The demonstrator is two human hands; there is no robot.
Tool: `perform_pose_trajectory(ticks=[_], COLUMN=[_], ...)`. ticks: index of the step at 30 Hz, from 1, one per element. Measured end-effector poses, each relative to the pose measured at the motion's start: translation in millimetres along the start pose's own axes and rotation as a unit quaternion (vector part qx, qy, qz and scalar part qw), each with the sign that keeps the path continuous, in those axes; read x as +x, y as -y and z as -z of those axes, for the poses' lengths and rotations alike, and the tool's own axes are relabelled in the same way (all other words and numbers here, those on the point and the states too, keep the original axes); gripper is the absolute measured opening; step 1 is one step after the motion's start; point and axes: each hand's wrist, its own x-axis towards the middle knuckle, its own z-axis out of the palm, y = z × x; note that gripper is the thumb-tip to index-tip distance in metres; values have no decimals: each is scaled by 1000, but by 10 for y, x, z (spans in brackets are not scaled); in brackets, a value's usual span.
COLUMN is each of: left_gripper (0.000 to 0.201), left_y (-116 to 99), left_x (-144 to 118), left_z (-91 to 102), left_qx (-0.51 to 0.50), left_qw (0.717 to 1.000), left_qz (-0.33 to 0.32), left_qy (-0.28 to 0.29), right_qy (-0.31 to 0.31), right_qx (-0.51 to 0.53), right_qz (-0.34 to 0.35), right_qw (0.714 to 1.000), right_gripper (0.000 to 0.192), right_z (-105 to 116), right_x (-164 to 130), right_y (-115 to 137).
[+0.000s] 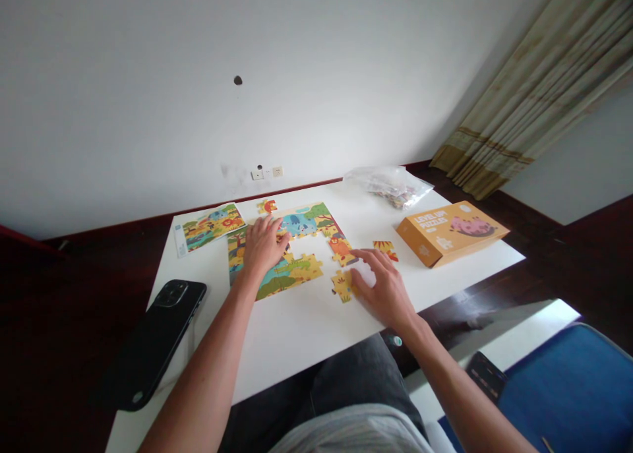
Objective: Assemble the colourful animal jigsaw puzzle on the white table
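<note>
A partly joined jigsaw puzzle [301, 273] with animals, trees and blue water lies flat on the white table, with a gap in its middle and right. My left hand [264, 245] rests over its left part, fingers stretched forward, hiding some pieces. At the puzzle's right edge, my right hand [384, 285] is open, its index fingertip at an orange lion puzzle piece [339, 246]. Its thumb is apart from the index finger, near a loose yellow puzzle piece [341, 285]. Beyond that hand lies a piece with red stripes [386, 248]. Another loose orange piece [268, 206] sits above the puzzle.
A reference picture card [210, 227] lies at the back left, with a black phone [161, 337] nearer the left edge. An orange puzzle box [452, 232] and a clear plastic bag [393, 186] with pieces stand to the right. A blue chair [568, 387] is at lower right.
</note>
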Motion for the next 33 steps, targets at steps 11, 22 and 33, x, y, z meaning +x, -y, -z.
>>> perform_pose_trajectory(ticks=[11,22,33], left_gripper=[46,46,48], left_y=[16,36,15], left_x=[-3,5,-12], left_z=[-31,-54,-17], left_qx=[-12,-6,-17], left_qw=[1000,1000,1000], left_qz=[11,4,18], left_qy=[5,8,15], right_qy=[64,87,89], right_qx=[-35,12,-21], right_qz=[-17,-29,-14], right_qw=[997,996,996], right_gripper=[66,41,71], right_z=[85,6,9], right_x=[-438,-475,-380], right_y=[217,341,327])
